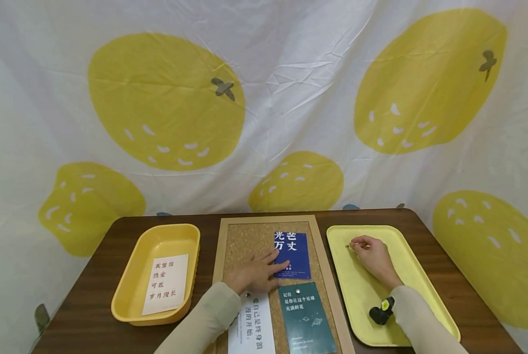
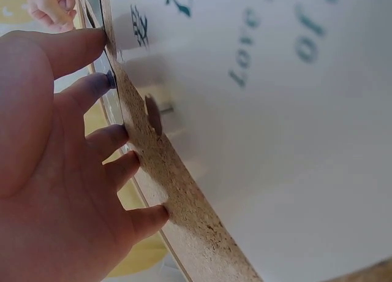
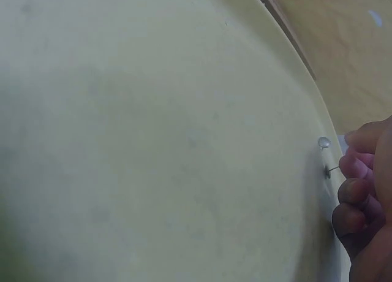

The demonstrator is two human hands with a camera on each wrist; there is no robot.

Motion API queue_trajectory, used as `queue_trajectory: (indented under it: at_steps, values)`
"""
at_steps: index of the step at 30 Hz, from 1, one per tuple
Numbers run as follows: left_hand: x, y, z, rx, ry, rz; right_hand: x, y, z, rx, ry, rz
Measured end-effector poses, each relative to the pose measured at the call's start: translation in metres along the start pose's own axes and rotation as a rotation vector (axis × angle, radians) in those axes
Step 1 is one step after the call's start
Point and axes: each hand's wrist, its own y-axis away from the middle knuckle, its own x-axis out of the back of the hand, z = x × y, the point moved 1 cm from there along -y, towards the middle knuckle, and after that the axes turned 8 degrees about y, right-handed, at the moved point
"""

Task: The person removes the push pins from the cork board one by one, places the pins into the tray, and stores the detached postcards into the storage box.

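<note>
My left hand (image 1: 255,273) lies with spread fingers over the corkboard (image 1: 242,241), its fingertips at the left part of a blue card (image 1: 299,263). A white card (image 2: 275,171) and a thumbtack (image 2: 153,114) show beside this hand in the left wrist view. A green card (image 1: 308,319) with a silver thumbtack (image 1: 297,291) at its top lies below the blue one. Over the upper left of the yellow tray (image 1: 401,265), my right hand (image 1: 372,255) has curled fingers and pinches a thumbtack (image 3: 328,171) by its pin. Another thumbtack (image 3: 324,143) lies close by.
At the left stands a deeper yellow-orange tub (image 1: 127,295) holding a white lettered card (image 1: 166,282). A black strap with a bright round part (image 1: 382,310) is at my right wrist. Behind the brown table (image 1: 82,305) hangs a lemon-print cloth (image 1: 290,123).
</note>
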Motion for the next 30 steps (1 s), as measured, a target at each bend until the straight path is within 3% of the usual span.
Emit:
queue_trajectory:
  at_steps: [6,13,24,30]
  values:
    - [0.0,0.0,0.0,0.005,0.01,0.002,-0.004,-0.002,-0.003,0.022,-0.036,-0.004]
    - [-0.001,0.0,0.0,0.007,0.003,0.0,-0.011,-0.006,-0.021,0.082,-0.059,-0.013]
    - [0.0,0.001,0.002,0.005,0.007,-0.003,-0.038,-0.012,-0.064,0.062,-0.065,-0.127]
    - [0.0,-0.001,0.001,0.006,0.005,-0.007,-0.053,-0.019,-0.084,0.055,-0.066,-0.238]
